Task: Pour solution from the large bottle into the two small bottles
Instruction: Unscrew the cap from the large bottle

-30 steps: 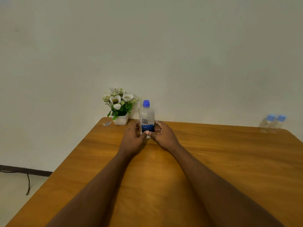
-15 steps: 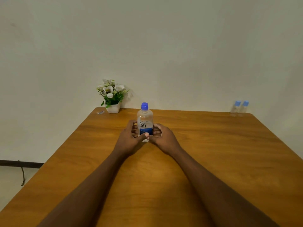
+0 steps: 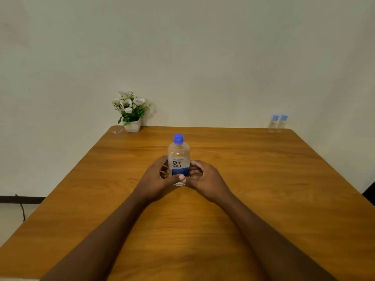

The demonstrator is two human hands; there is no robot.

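The large clear bottle (image 3: 178,157) with a blue cap and a blue and white label stands upright on the wooden table (image 3: 263,179), near the middle. My left hand (image 3: 156,179) grips its lower left side, thumb across the front near the base. My right hand (image 3: 205,177) grips its lower right side with curled fingers. Two small clear bottles (image 3: 277,123) with blue caps stand side by side at the table's far right corner, capped and well away from both hands.
A white pot of artificial white flowers (image 3: 130,113) stands at the far left corner, with a small shiny scrap (image 3: 117,131) beside it. A wall runs behind the table. The floor and a dark cable (image 3: 21,209) show past the left edge.
The large bottle has come toward me, from next to the flower pot to the table's middle, held in both hands. The view has tipped down, showing more table.
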